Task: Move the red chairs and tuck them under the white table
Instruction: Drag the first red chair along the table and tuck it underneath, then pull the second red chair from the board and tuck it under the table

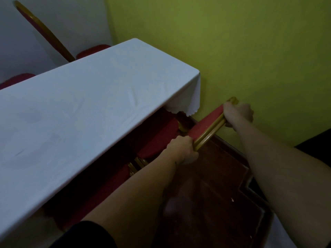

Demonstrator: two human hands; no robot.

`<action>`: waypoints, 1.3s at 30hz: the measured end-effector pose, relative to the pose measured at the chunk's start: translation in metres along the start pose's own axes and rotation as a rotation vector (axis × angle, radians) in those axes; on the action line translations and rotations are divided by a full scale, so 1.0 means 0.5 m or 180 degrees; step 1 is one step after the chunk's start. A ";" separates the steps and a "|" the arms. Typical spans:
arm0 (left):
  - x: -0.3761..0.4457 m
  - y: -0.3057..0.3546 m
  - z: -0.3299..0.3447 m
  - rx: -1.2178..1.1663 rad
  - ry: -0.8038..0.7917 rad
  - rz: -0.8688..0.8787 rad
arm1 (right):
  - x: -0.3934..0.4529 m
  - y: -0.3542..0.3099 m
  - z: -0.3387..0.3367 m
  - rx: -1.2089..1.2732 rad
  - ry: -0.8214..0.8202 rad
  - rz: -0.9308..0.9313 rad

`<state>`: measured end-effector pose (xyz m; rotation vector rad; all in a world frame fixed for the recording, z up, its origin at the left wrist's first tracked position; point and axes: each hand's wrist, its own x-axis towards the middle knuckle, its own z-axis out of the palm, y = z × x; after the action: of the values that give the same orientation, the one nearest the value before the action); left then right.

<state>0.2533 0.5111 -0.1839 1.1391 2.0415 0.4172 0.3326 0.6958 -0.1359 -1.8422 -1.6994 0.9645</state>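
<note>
Left hand (182, 149) and right hand (238, 112) clamp fingers around chair (208, 125) backrest at 3 o'clock, spaced wide to steer seat straight under table (86, 111).

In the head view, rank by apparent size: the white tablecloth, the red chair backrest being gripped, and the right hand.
1. White tablecloth, largest by far.
2. Chair backrest.
3. Right hand, smallest, though not much smaller than the visible backrest.
</note>
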 end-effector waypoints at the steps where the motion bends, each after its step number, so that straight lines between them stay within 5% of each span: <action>1: -0.002 -0.005 -0.004 -0.0007 -0.0073 0.0033 | -0.011 0.000 -0.002 -0.0439 0.0121 -0.0218; 5: -0.039 -0.025 -0.026 -0.0028 -0.0293 0.0119 | -0.075 -0.001 -0.020 -0.1587 0.0000 -0.0868; 14: -0.262 -0.161 -0.062 -0.0136 0.0024 -0.0436 | -0.301 0.025 -0.084 -0.1699 -0.0811 -0.1057; 21: -0.488 -0.192 -0.036 -0.0669 0.0516 -0.0652 | -0.545 0.092 -0.070 -0.0748 -0.2675 -0.0688; 24: -0.571 -0.197 -0.002 -0.0656 0.0672 -0.0668 | -0.630 0.122 -0.056 -0.0785 -0.2629 -0.0844; 31: -0.751 -0.261 -0.013 -0.0428 0.0955 -0.0836 | -0.761 0.086 -0.082 -0.2313 -0.1517 -0.2229; 39: -0.960 -0.417 -0.117 -0.0429 0.1482 -0.1216 | -0.959 -0.050 0.008 -0.2485 -0.1634 -0.2889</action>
<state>0.2433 0.0013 -0.0517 0.5817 2.5206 0.6583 0.3151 0.2278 -0.0296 -0.8825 -3.1212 0.3879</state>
